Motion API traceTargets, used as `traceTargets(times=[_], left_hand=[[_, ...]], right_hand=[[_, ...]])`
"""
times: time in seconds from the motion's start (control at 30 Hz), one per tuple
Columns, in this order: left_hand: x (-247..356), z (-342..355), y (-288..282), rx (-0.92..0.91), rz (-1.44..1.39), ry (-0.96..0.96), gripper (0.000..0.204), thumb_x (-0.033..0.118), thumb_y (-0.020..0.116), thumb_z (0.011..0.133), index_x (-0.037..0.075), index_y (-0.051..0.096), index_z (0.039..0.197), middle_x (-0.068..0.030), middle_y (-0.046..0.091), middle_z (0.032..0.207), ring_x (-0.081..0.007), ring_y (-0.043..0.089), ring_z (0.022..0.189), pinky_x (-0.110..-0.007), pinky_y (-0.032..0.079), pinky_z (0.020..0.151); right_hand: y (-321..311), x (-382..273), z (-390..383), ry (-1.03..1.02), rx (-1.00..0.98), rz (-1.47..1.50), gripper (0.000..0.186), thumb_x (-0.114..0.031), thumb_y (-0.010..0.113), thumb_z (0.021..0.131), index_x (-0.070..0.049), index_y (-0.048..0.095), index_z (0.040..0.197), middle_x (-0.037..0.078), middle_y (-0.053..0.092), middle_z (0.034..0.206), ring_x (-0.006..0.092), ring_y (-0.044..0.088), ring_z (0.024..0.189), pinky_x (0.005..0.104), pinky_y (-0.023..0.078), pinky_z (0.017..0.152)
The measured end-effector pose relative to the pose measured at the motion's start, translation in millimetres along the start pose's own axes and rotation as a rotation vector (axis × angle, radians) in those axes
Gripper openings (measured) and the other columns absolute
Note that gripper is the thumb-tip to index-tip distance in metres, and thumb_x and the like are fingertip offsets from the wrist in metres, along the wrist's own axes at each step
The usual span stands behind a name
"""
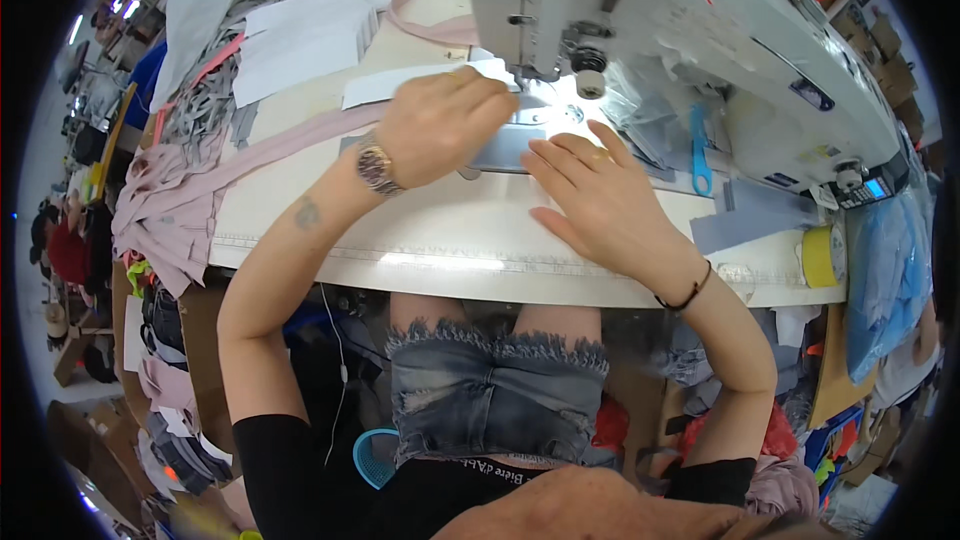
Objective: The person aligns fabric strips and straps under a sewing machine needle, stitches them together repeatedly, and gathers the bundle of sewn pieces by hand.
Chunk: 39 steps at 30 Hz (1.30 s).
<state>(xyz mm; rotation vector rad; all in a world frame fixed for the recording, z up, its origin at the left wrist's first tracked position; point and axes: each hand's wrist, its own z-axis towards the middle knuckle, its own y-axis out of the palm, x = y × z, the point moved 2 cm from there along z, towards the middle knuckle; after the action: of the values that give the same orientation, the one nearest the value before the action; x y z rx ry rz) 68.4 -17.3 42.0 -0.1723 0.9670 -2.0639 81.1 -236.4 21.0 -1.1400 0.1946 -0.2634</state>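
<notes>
Crowded sewing room, cloth heaps and bags at both sides; pale curved worktop (pixel 430 225) with ruler marks along its near edge, white sewing machine (pixel 700 50) over its far right. Grey-blue piece (pixel 498 152), cloth by the look of it: flat, smooth, plain, straight near edge, part hidden by the hands. Lies on the worktop just on the wearer's side of the presser foot (pixel 535 75). Long axis runs left to right, roughly along the worktop's near edge; one end shows left of the watch, the other toward the right hand; which end leads, cannot tell. Left hand (pixel 445 125) crosses over its middle, fingers bent, tips close by the presser foot; whether they pinch anything, cannot tell. Right hand (pixel 600 205): fingers loosely extended, clasping nothing, tips at the piece's right part, thumb apart on the near side. Beyond the left hand, white strip (pixel 385 87); pale pink band (pixel 290 145) trails leftward.
</notes>
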Motion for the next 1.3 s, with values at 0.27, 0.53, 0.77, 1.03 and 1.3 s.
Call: traceTargets(times=[0.27, 0.53, 0.77, 1.03, 1.3], left_hand=[[5, -28, 26, -0.231, -0.190, -0.253, 0.023, 0.006, 0.068, 0.075, 0.005, 0.060, 0.097, -0.0082, 0.065, 0.095, -0.0256, 0.066, 0.092, -0.036, 0.056, 0.070], [3, -37, 34, -0.181, -0.167, -0.177, 0.032, 0.006, 0.071, 0.073, 0.010, 0.070, 0.104, -0.0020, 0.064, 0.095, -0.0204, 0.065, 0.096, -0.031, 0.057, 0.073], [7, -37, 33, -0.168, -0.169, -0.151, 0.032, 0.006, 0.072, 0.071, 0.009, 0.070, 0.102, -0.0017, 0.066, 0.105, -0.0205, 0.064, 0.102, -0.031, 0.058, 0.076], [11, -33, 34, -0.206, -0.157, -0.131, 0.035, 0.006, 0.072, 0.070, 0.008, 0.069, 0.105, -0.0028, 0.066, 0.107, -0.0221, 0.063, 0.103, -0.032, 0.058, 0.077], [3, -36, 27, -0.242, -0.160, -0.146, 0.034, 0.006, 0.070, 0.072, 0.007, 0.066, 0.107, -0.0045, 0.066, 0.110, -0.0230, 0.064, 0.103, -0.034, 0.058, 0.080]], right_hand=[[26, 17, 24, 0.063, 0.102, 0.074, 0.033, -0.027, 0.072, 0.085, -0.005, 0.068, 0.108, 0.007, 0.061, 0.106, 0.0244, 0.060, 0.098, 0.0399, 0.044, 0.088], [26, 27, 17, 0.068, 0.086, 0.094, 0.021, -0.018, 0.073, 0.083, -0.010, 0.069, 0.102, 0.003, 0.052, 0.086, 0.0195, 0.056, 0.077, 0.0370, 0.043, 0.072], [25, 20, 17, 0.096, 0.098, 0.136, 0.020, -0.010, 0.073, 0.082, -0.006, 0.073, 0.101, 0.004, 0.053, 0.085, 0.0235, 0.053, 0.083, 0.0403, 0.045, 0.086], [26, 22, 14, 0.080, 0.124, 0.142, 0.023, -0.010, 0.074, 0.079, -0.006, 0.071, 0.102, 0.005, 0.052, 0.086, 0.0244, 0.054, 0.081, 0.0406, 0.046, 0.089], [19, 32, 20, 0.142, 0.128, 0.111, 0.024, -0.009, 0.075, 0.078, -0.008, 0.071, 0.101, 0.006, 0.065, 0.103, 0.0254, 0.060, 0.095, 0.0406, 0.048, 0.089]])
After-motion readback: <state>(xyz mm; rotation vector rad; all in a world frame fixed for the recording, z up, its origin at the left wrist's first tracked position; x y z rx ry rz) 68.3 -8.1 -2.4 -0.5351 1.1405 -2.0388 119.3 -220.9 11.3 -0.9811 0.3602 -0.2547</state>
